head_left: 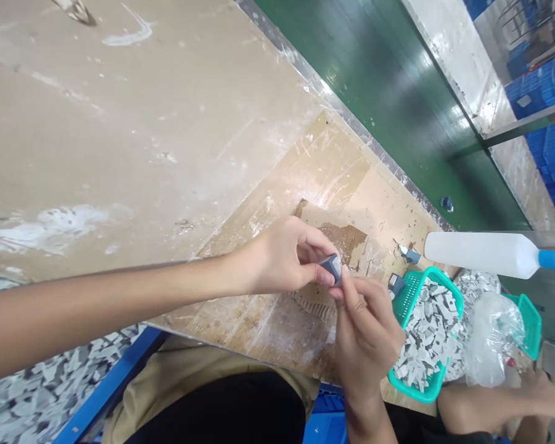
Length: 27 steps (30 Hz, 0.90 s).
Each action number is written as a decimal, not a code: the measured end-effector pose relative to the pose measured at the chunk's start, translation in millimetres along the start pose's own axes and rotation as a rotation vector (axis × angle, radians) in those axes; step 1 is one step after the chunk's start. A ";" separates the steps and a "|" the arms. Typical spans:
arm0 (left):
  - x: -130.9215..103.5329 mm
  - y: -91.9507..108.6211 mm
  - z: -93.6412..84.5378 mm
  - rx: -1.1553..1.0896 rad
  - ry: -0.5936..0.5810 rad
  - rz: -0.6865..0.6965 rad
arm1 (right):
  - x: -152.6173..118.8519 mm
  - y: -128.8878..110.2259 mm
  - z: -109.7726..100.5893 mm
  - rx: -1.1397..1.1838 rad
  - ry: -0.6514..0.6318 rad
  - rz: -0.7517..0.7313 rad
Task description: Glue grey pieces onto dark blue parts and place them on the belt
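Observation:
Between the fingers of my left hand point(289, 256) is a small dark grey and light grey plastic piece point(332, 267). The thumb and fingers of my right hand point(369, 317) are closed at its near right edge, touching it. Whether a smaller part sits under those fingertips is hidden. Below the hands lies a worn cardboard sheet point(354, 243) with torn brown patches. Right of my right hand, a teal basket point(457, 302) holds many small light grey plastic parts point(428, 330). Two more dark grey pieces lie nearby, one piece point(396, 283) against the basket and another piece point(412, 255) beyond it.
A white bottle with a blue cap point(483, 254) lies beyond the basket. Clear plastic bags point(493, 339) and a second teal basket point(531, 327) are to the right, near another person's arm point(499, 407). At lower left, a blue-edged bin point(111, 376) holds many grey parts. A green belt point(388, 86) borders the table.

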<state>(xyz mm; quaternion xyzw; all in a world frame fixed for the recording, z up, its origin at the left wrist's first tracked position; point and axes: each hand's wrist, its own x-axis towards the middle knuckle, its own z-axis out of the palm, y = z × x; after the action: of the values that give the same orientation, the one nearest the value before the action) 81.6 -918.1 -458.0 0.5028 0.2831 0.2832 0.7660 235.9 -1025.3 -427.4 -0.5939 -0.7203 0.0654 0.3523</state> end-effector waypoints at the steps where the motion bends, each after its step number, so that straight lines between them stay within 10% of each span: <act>1: 1.1 2.0 -1.7 -0.029 -0.007 -0.017 | 3.4 1.1 -1.8 -0.016 -0.005 0.010; 9: -3.8 15.3 -5.5 -0.490 -0.173 -0.336 | 21.9 7.3 -11.5 0.230 -0.305 0.068; 27: -12.6 13.8 -4.1 -0.701 -0.268 -0.428 | 21.0 -17.0 2.0 0.262 -0.115 -0.087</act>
<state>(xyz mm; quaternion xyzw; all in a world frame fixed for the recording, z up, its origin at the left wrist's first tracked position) 68.0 -920.0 -444.7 0.1745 0.1659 0.1293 0.9619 220.1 -1010.6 -411.1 -0.5063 -0.7498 0.1775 0.3873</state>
